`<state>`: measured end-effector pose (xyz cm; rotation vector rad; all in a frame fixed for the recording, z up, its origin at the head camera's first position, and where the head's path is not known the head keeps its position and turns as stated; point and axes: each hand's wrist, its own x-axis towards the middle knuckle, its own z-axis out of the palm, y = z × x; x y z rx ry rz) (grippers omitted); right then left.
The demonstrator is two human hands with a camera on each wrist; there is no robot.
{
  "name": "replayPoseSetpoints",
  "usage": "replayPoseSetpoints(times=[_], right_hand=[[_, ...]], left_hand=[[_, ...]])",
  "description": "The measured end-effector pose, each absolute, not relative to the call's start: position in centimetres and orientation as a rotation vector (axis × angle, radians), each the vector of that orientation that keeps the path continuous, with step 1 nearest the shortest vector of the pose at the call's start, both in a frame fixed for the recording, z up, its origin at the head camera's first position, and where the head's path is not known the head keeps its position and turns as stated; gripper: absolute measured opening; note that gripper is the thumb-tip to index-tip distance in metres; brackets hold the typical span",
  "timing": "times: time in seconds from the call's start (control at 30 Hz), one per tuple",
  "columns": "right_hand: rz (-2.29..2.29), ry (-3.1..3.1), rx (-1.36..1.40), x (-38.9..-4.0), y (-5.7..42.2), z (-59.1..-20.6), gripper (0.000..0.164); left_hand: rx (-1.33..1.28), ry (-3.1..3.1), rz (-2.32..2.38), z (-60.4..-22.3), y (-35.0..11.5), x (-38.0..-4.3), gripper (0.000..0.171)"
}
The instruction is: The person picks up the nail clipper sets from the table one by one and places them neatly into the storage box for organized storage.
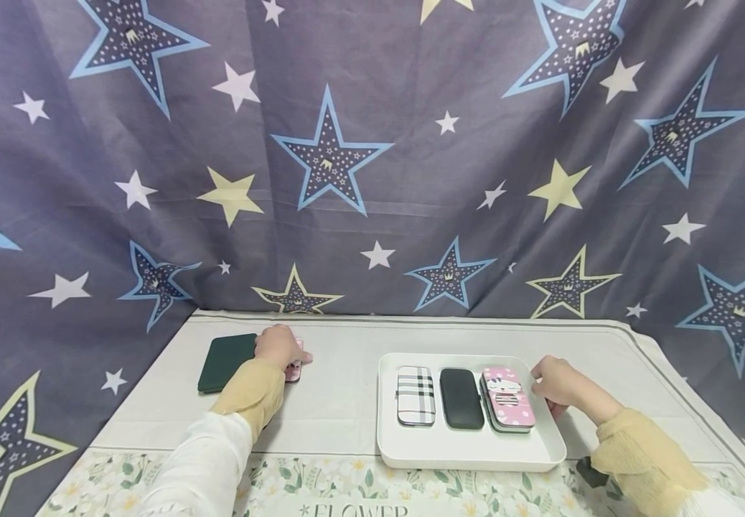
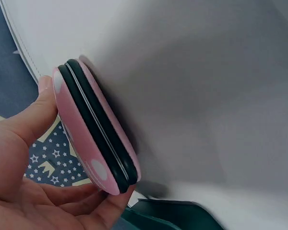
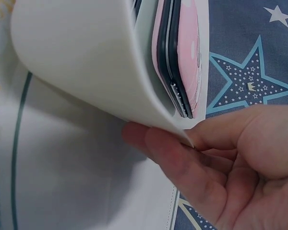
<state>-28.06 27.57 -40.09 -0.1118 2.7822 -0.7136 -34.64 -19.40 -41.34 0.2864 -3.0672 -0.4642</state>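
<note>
Left grip (image 1: 279, 348) holds one case (image 2: 81, 129); right grip (image 1: 555, 382), one tray (image 1: 469, 450) of three cases (image 1: 462, 399)

- The right hand (image 3: 225, 167) pinches the rim of a white tray (image 3: 81, 52).
- Inside lies a pink case (image 3: 188, 52) with dark edges; the dark sliver (image 3: 137, 7) near it is perhaps another case.
- Dark star-printed cloth (image 3: 278, 52) shows at right.
</note>
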Motion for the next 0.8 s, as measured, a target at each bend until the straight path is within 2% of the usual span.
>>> replayPoseSetpoints(times=[0.3, 0.63, 0.8], right_hand=[[-0.717, 2.778, -0.096, -28.0, 27.6, -40.0, 0.021], [-0.716, 2.776, -0.115, -28.1, 27.6, -39.9, 0.021], [-0.719, 2.774, -0.095, -28.2, 27.6, -40.0, 0.023]], left_hand=[[0.346, -3.038, -0.57, -40.7, -19.8, -34.6, 0.066], [0.456, -3.015, -0.656, -41.0, -21.6, -35.9, 0.062], [0.495, -2.983, -0.745, -40.7, -22.0, -35.9, 0.053]])
